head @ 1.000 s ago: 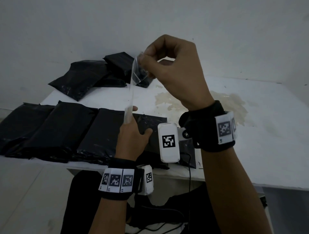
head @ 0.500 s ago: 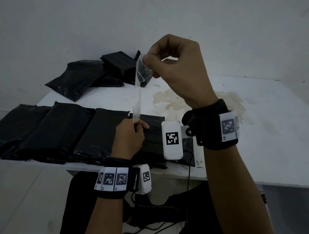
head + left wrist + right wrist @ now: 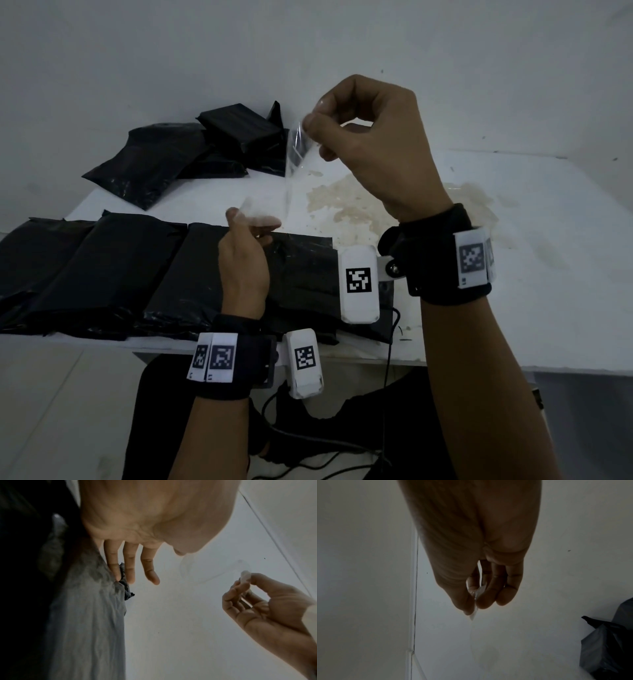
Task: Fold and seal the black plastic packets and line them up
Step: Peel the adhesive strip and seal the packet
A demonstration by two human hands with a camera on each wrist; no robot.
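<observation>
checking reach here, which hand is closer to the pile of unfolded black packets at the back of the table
Right. The right hand is raised just right of the back pile, pinching the clear strip. The left hand sits nearer the person, over the front row of packets.

Glossy black plastic packets (image 3: pixel 102 270) (crinkled)

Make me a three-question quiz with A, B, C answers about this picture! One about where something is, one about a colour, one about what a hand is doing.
1. Where is the loose pile of packets?
A. At the table's far side, by the wall
B. On the floor
C. On the person's lap

2. What colour are the packets?
A. White
B. Black
C. Red

3. What is the right hand doing?
A. Lying flat on the table
B. Pinching a clear strip
C. Gripping a packet

Answers: 1 A, the pile lies near the wall. 2 B, all look black. 3 B, thumb and finger pinch the strip's top end.
</observation>
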